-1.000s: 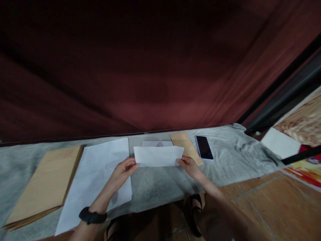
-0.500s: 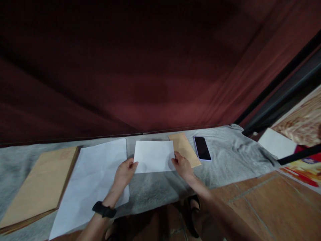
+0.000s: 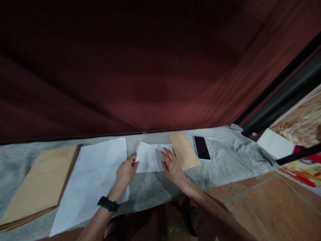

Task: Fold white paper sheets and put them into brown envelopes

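Folded white paper (image 3: 149,156): small, creased, lying flat on grey cloth, between large white sheet and tan envelope.

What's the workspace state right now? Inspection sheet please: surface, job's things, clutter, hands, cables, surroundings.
Surface: grey cloth, wrinkled at its right end.
Job's things: folded white paper lying flat on the cloth.
Clutter: large white sheet to its left; big brown envelope far left; small brown envelope and dark-screened phone to its right.
Hands: left hand touches the folded paper's left edge; right hand lies flat on its right part. Black band on the left wrist.
Cables: nothing seen.
Surroundings: dark red curtain behind; tiled floor at right.
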`<state>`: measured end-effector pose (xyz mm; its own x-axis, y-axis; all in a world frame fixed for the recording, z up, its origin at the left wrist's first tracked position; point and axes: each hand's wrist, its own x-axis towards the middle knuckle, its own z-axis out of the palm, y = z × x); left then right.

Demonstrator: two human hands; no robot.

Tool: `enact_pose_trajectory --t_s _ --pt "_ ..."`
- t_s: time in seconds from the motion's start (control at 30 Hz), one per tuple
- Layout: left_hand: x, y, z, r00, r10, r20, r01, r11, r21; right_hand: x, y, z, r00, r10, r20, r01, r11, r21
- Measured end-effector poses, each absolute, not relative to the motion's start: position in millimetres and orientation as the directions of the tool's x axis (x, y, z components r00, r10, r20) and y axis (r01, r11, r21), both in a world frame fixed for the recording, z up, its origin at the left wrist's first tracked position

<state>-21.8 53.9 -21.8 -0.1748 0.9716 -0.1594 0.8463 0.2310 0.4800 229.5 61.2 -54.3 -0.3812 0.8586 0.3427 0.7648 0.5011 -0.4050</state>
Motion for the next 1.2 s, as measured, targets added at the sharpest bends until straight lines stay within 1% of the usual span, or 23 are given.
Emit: enact_pose_trajectory --t_s 0.13,0.2,0.27,0.33,0.4,0.43,0.47,0.53,0.63,0.7,0.83,1.03,1.2 --pt "-17.5 51.8 -18.6 -0.194 0.966 -0.168 0.868 0.249 0.430 209.8 61.9 -57.8 -0.456 0.839 0.297 0.756 0.541 -0.368" --pt "-13.6 47.2 -15.4 -0.207 0.970 -0.130 0.891 0.241 0.385 203.4 63.1 -59.8 -0.468 0.844 0.263 0.774 0.535 -0.338" --pt "-8.5 43.0 -14.2 -0.205 0.979 -0.014 0.919 0.198 0.341 198.9 63.9 -62.1 -0.465 0.854 0.234 0.798 0.518 -0.308" --pt "-1.7 42.0 -17.3 -0.165 0.976 0.142 0.940 0.112 0.324 195.8 63.7 -64.5 -0.458 0.860 0.226 0.813 0.508 -0.284" --pt "7.7 44.7 -24.9 -0.086 0.961 0.262 0.939 -0.010 0.345 193.6 62.6 -66.9 -0.457 0.857 0.236 0.816 0.510 -0.271" --pt "13.4 46.8 -29.9 -0.034 0.957 0.287 0.927 -0.077 0.367 192.7 61.9 -68.0 -0.461 0.854 0.242 0.815 0.515 -0.266" --pt "19.7 48.9 -35.0 0.012 0.957 0.290 0.915 -0.127 0.382 192.0 61.3 -69.0 -0.467 0.850 0.245 0.813 0.521 -0.260" --pt "33.0 51.9 -44.5 0.110 0.964 0.244 0.906 -0.198 0.375 191.0 60.4 -71.0 -0.485 0.842 0.238 0.811 0.534 -0.239" --pt "49.3 52.3 -53.4 0.172 0.971 0.166 0.918 -0.219 0.331 190.8 60.3 -73.6 -0.510 0.833 0.212 0.812 0.548 -0.201" --pt "54.5 51.5 -55.8 0.157 0.977 0.142 0.932 -0.195 0.307 191.8 61.2 -75.0 -0.514 0.829 0.219 0.811 0.553 -0.190" --pt "51.9 52.2 -58.1 0.117 0.985 0.127 0.947 -0.149 0.285 197.1 64.4 -76.9 -0.472 0.838 0.274 0.822 0.531 -0.207" --pt "39.8 55.8 -64.7 0.070 0.987 0.147 0.963 -0.105 0.246 207.1 67.1 -81.8 -0.427 0.849 0.311 0.837 0.501 -0.220" --pt "32.0 58.7 -74.9 0.033 0.979 0.203 0.976 -0.074 0.202 210.9 64.2 -86.4 -0.390 0.859 0.332 0.866 0.465 -0.184"
